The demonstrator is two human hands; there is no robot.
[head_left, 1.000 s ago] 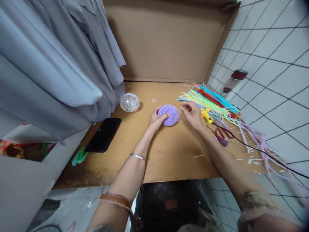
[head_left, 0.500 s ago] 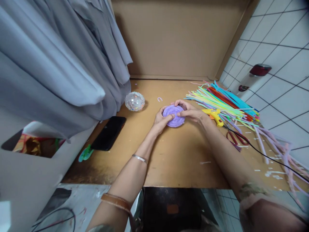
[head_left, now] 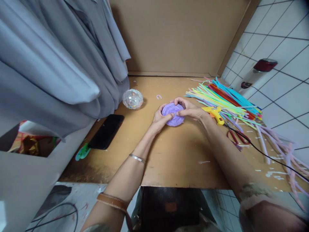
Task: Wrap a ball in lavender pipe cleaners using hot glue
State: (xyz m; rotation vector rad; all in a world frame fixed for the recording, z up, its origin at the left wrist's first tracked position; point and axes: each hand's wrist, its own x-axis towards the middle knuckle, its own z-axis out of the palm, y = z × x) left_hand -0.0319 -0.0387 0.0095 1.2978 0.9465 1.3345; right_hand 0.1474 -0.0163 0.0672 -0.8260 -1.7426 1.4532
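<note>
A flat purple spiral disc (head_left: 174,120) is held between both hands above the middle of the wooden table. My left hand (head_left: 160,118) grips its left edge, with the thumb lying on the face of the disc. On the opposite side my right hand (head_left: 189,109) has its fingers on the far right rim and its thumb near the centre. Close to the right wrist lies a yellow glue gun (head_left: 218,116). Beyond the disc rests a small curved pinkish piece (head_left: 158,97).
Coloured pipe cleaners (head_left: 224,100) are heaped at the back right, with red-handled scissors (head_left: 238,137) and a black cable nearer. At left are a clear ball (head_left: 133,99), a black phone (head_left: 106,131) and a green clip (head_left: 82,152). A grey curtain (head_left: 72,58) hangs over the left side.
The view has shifted slightly, so the table items appear a little displaced. Both hands keep the same hold on the purple disc.
</note>
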